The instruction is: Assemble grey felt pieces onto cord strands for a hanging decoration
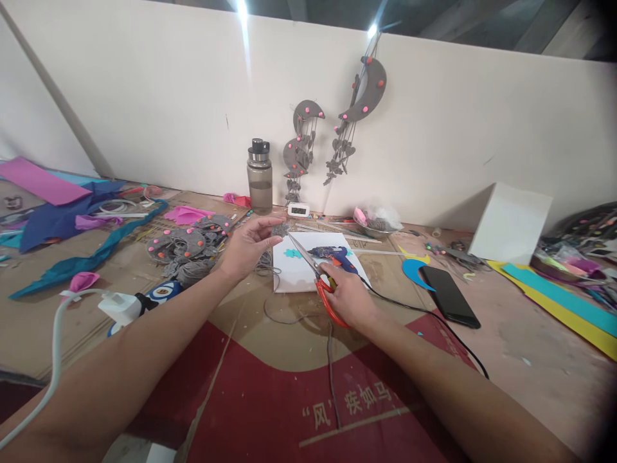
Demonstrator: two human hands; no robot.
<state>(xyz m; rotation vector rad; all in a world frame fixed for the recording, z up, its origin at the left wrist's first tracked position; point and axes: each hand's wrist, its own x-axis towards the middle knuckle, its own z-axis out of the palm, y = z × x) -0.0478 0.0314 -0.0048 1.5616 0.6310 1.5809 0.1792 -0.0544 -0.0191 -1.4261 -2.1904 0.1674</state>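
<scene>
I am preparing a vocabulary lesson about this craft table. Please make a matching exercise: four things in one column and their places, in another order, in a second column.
Things:
1. red-handled scissors
2. black smartphone
3. smoky plastic water bottle
4. grey felt moon hanging

Places:
A. upright by the wall
B. on the white wall
C. in the right hand
D. flat on the table, beside a blue cutout

Pairs: 1-C, 2-D, 3-A, 4-B

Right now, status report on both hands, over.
Right hand gripping red scissors, blades open. Left hand pinching grey felt piece. Glue gun lies beside blades.
</scene>
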